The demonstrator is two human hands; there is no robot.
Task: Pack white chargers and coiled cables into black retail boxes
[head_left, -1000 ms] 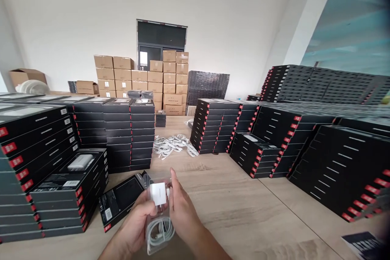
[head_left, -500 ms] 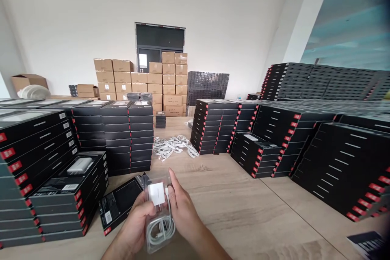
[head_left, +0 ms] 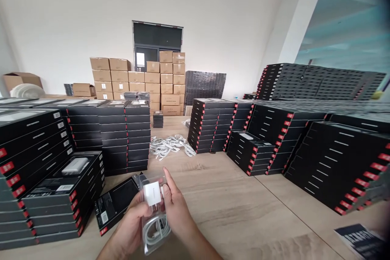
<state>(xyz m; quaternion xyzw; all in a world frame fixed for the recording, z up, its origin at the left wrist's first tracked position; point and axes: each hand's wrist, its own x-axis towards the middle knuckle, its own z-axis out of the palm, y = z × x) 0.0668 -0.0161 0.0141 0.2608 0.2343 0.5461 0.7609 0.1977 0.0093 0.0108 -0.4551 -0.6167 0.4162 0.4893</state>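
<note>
Between my two hands is a clear plastic tray (head_left: 145, 227) holding a white charger plug (head_left: 152, 193) in its upper part and a coiled white cable (head_left: 157, 229) below. My left hand (head_left: 129, 221) is closed around the tray's left side, its thumb near the plug's lower edge. On the right side my right hand (head_left: 178, 211) grips the tray, thumb by the cable's end and index finger pointing up. Just behind my left hand, a black box (head_left: 115, 205) with a dark recess lies on the table.
Stacks of black boxes (head_left: 112, 138) stand on the left, with a white charger (head_left: 75, 165) on a lower one. More black box stacks (head_left: 332, 158) line the right. Loose white cables (head_left: 170, 146) lie mid-table (head_left: 213, 195). Cardboard cartons (head_left: 152, 77) are piled behind. A printed sheet (head_left: 359, 239) lies front right.
The view has turned slightly right, so everything sits a little further left. Beside the plug, my right thumb now covers more of the cable; both hands keep hold of the tray.
</note>
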